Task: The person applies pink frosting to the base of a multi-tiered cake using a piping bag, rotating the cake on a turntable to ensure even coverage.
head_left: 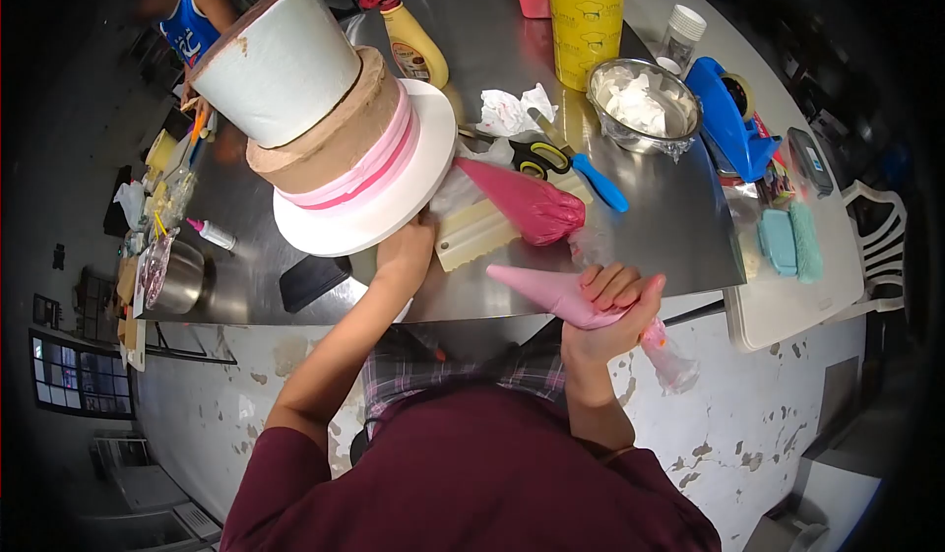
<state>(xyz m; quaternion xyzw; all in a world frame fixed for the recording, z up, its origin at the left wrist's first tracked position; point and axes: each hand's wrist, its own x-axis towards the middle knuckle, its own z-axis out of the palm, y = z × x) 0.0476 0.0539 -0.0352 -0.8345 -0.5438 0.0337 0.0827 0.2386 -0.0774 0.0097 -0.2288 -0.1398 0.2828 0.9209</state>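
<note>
A tall tiered cake [315, 109], white on top, brown in the middle and pink-banded at the base, stands on a round white board [394, 207] on the steel table [650, 227]. My left hand [406, 252] rests against the near rim of that board. My right hand [605, 306] grips a light pink piping bag [551, 294], its tip pointing left toward the cake, held just off the table's front edge. A darker pink piping bag [527, 202] lies on the table beside a cream-coloured scraper [477, 232].
Scissors [536, 158], a blue-handled tool [598, 183], crumpled paper, a steel bowl [645, 104], a tall yellow container [586, 15], a squeeze bottle [413, 45] and a blue tape dispenser [728, 124] crowd the table's far side. Another person stands at the far left corner.
</note>
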